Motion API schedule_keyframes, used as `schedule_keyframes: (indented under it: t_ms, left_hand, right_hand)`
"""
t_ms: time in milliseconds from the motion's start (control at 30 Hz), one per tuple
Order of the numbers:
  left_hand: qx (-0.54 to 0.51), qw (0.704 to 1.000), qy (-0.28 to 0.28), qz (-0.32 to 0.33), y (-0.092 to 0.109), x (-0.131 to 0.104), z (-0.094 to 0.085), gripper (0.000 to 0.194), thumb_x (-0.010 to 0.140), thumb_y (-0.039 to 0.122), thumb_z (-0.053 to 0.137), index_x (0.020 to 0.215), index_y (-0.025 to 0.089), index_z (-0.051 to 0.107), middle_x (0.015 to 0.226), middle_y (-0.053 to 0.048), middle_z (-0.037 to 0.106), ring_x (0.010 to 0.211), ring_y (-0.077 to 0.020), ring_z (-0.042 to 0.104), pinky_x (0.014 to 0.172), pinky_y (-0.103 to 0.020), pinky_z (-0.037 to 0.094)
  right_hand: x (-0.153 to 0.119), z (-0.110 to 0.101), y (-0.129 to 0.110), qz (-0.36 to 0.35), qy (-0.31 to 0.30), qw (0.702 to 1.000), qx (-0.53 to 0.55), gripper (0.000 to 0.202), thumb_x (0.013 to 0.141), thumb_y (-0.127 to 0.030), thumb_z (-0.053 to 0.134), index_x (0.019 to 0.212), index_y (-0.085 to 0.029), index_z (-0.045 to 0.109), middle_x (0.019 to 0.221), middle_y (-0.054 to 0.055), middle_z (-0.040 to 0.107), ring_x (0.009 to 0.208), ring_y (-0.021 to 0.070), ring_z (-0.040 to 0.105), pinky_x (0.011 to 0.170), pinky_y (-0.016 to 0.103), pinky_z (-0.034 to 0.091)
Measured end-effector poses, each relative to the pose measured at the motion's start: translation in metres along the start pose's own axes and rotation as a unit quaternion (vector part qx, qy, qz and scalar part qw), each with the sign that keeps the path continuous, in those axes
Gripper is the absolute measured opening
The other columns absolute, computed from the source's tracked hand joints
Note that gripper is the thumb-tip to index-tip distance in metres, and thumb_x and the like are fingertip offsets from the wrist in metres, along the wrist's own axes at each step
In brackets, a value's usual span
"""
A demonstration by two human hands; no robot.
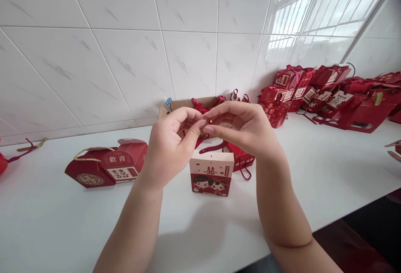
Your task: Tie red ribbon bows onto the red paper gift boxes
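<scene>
Raised in front of me, my left hand (172, 143) and my right hand (246, 127) meet at their fingertips. Both pinch around a small shiny gold bead (210, 121); whatever it is attached to is mostly hidden by the fingers. Directly below stands an upright red and cream gift box (211, 175) with a cartoon couple and Chinese characters, apart from both hands. Behind it, partly covered by my right hand, lies another red box (240, 156) with a dark red cord loop. To the left sits a red box (106, 164) with a twisted rope handle.
An open cardboard box (184, 104) with red ribboned items stands against the tiled wall (125, 64). Many red gift boxes (326, 93) are piled at the right on the white table (46, 223). Another person's hand (396, 150) shows at the right edge.
</scene>
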State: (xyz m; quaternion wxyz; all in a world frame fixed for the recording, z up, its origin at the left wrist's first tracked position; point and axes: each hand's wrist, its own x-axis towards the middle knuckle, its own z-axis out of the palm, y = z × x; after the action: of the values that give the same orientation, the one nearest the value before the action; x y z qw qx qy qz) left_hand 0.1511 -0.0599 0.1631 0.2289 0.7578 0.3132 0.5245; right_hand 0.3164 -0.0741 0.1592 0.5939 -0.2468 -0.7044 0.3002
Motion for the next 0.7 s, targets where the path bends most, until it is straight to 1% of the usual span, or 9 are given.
schedule_keyframes:
  t_ms: [100,233,333,400,467,567,633,700]
  left_hand:
    - [-0.013,1.0,-0.02,-0.015,0.001,0.0,-0.002,0.014,0.083,0.033,0.063,0.082,0.019,0.065,0.074,-0.004,0.067,0.069,-0.0179,0.064,0.059,-0.029,0.053]
    - [-0.06,0.996,-0.065,-0.031,0.004,0.0,-0.004,0.017,0.084,0.036,0.062,0.084,0.019,0.065,0.078,-0.007,0.068,0.071,-0.0193,0.065,0.059,-0.03,0.056]
    - [-0.09,0.991,-0.096,-0.033,0.006,0.0,-0.004,0.019,0.085,0.037,0.061,0.083,0.018,0.065,0.075,-0.006,0.067,0.068,-0.0178,0.064,0.059,-0.029,0.056]
    - [-0.093,0.99,-0.105,-0.029,0.007,0.0,-0.005,0.019,0.085,0.037,0.061,0.08,0.019,0.064,0.073,-0.005,0.065,0.067,-0.0166,0.063,0.059,-0.028,0.055]
    - [-0.093,0.99,-0.105,-0.02,0.007,0.0,-0.004,0.018,0.085,0.036,0.062,0.08,0.019,0.064,0.073,-0.004,0.064,0.066,-0.0158,0.062,0.059,-0.028,0.054]
    - [-0.112,0.989,-0.099,0.0,0.004,0.001,-0.003,0.016,0.084,0.037,0.063,0.08,0.021,0.064,0.073,-0.004,0.063,0.066,-0.0159,0.06,0.058,-0.029,0.052]
    - [-0.126,0.986,-0.111,0.009,0.003,0.002,-0.003,0.017,0.084,0.038,0.063,0.079,0.022,0.063,0.072,-0.004,0.061,0.065,-0.0161,0.059,0.057,-0.03,0.05]
    - [-0.131,0.983,-0.127,0.02,0.002,0.003,-0.004,0.017,0.083,0.038,0.064,0.077,0.023,0.064,0.075,-0.004,0.06,0.068,-0.0166,0.058,0.058,-0.03,0.05]
  right_hand:
    - [-0.001,-0.002,-0.002,0.016,-0.008,1.0,0.015,0.023,0.075,-0.035,0.074,0.088,-0.017,0.07,0.083,0.004,0.071,0.079,0.0169,0.068,0.071,0.032,0.06]
    - [0.0,-0.008,0.001,0.027,-0.021,0.999,0.041,0.023,0.075,-0.036,0.073,0.087,-0.017,0.07,0.08,0.004,0.07,0.075,0.0162,0.068,0.068,0.031,0.059]
    - [0.002,-0.012,0.007,0.033,-0.062,0.994,0.085,0.021,0.075,-0.035,0.074,0.084,-0.017,0.068,0.077,0.003,0.069,0.07,0.0146,0.067,0.068,0.031,0.058]
    - [0.005,-0.014,0.011,0.036,-0.099,0.987,0.121,0.019,0.075,-0.033,0.074,0.084,-0.017,0.067,0.074,0.001,0.067,0.064,0.0124,0.066,0.066,0.03,0.057]
    - [0.007,-0.014,0.015,0.035,-0.119,0.981,0.147,0.017,0.075,-0.03,0.074,0.083,-0.017,0.066,0.071,-0.001,0.066,0.061,0.0106,0.065,0.064,0.029,0.056]
    - [0.008,-0.013,0.018,0.03,-0.113,0.979,0.168,0.015,0.073,-0.027,0.076,0.08,-0.018,0.067,0.07,-0.001,0.066,0.064,0.0104,0.064,0.064,0.027,0.055]
    - [0.008,-0.013,0.018,0.031,-0.112,0.977,0.179,0.014,0.072,-0.026,0.077,0.077,-0.018,0.068,0.067,-0.002,0.066,0.062,0.0103,0.063,0.061,0.025,0.055]
    - [0.008,-0.013,0.018,0.036,-0.132,0.973,0.188,0.013,0.071,-0.027,0.078,0.076,-0.019,0.07,0.063,-0.002,0.065,0.056,0.0093,0.062,0.057,0.024,0.054]
